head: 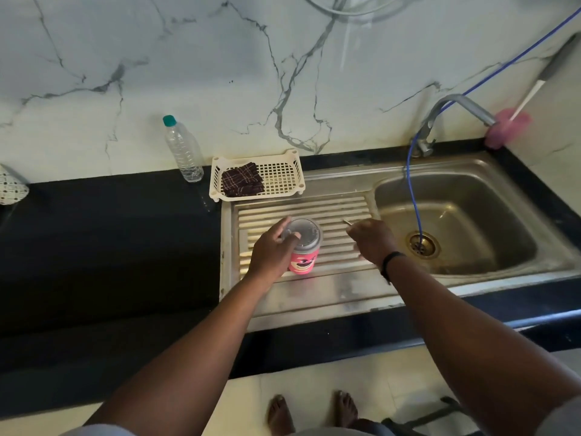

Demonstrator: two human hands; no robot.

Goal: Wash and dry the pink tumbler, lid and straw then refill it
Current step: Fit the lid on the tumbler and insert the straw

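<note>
Early in the task, by the look of it: pink tumbler [302, 261] upright on the ribbed steel drainboard [339, 215], grey lid [303, 235] on top, basin dry-looking, no water from the tap. Far left on the black counter [110, 234], a dotted object at the frame edge, too cropped to name. Then a clear plastic water bottle [184, 149] with a teal cap, standing against the marble wall, likely the refill source. Just right of it, a cream slotted tray [283, 174] holding a folded dark checked cloth [242, 184], handy for drying. Left hand [272, 251] wrapped round the tumbler's upper side, thumb lying on the lid, steadying it. Right hand [372, 242] well clear of the tumbler, fingers curled, pinching what looks like the thin straw [347, 221], only the tip showing. Washing, drying and refilling all seemingly left. Further right, sink basin [471, 253] with a blue hose [413, 196] dangling into the drain, possibly in the way of rinsing, under a steel tap [452, 111]; pink brush [506, 127] in the corner.
</note>
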